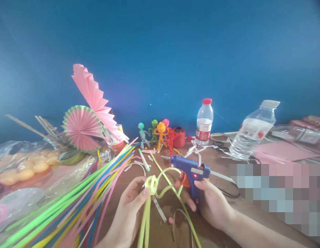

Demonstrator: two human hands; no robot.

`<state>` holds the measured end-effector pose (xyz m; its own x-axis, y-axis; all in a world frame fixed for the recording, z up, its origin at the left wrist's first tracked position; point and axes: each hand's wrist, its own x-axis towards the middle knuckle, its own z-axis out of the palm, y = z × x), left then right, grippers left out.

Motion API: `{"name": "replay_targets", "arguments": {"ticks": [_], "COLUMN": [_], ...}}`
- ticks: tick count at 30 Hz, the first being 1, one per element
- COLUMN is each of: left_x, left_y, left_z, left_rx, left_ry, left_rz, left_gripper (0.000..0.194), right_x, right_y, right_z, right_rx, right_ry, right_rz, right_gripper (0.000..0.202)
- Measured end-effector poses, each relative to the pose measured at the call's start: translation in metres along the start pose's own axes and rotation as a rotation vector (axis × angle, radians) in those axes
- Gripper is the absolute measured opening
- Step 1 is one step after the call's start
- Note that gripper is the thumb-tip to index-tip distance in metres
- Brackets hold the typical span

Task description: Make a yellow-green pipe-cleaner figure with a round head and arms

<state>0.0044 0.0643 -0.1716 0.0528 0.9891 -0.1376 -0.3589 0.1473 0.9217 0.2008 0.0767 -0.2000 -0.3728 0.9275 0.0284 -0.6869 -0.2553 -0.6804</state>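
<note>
Above brown table (115, 214), left hand (132, 200) pinches yellow coil (151, 182), right hand (214, 203) grips glue gun (190, 166); if hands drift together, nozzle (166, 157) may burn left.

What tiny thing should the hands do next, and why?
Maybe the right hand should tip the blue glue gun so its nozzle comes nearer the yellow coil. The left hand already pinches the coil, the gun's red light is on, and the nozzle points off above the coil without touching it.
</note>
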Motion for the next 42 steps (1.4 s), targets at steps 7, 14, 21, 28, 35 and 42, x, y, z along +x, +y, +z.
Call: {"name": "replay_targets", "arguments": {"ticks": [7,14,21,28,35,42], "left_x": [0.003,0.006,0.006,0.008,0.006,0.007], "left_y": [-0.005,-0.009,-0.007,-0.007,-0.005,-0.004], "left_z": [-0.007,-0.012,-0.011,-0.011,-0.008,-0.009], "left_rx": [-0.017,-0.022,-0.010,-0.075,-0.075,-0.085], "left_ry": [-0.130,-0.180,-0.197,-0.178,-0.133,-0.134], "left_rz": [-0.004,0.004,-0.045,-0.061,-0.071,-0.080], "left_gripper": [0.006,0.010,0.010,0.006,0.002,0.003], "right_x": [0.001,0.002,0.000,-0.001,-0.003,-0.001], "right_y": [0.001,0.001,0.001,0.003,0.000,0.000], "right_z": [0.001,0.000,0.001,-0.002,0.002,0.004], "right_rx": [-0.008,-0.003,-0.031,-0.097,-0.115,-0.113], "right_ry": [-0.010,-0.019,-0.032,-0.056,-0.043,-0.048], "right_rz": [-0.026,-0.014,-0.048,-0.061,-0.043,-0.020], "right_gripper": [0.025,0.025,0.023,0.025,0.020,0.018]}}
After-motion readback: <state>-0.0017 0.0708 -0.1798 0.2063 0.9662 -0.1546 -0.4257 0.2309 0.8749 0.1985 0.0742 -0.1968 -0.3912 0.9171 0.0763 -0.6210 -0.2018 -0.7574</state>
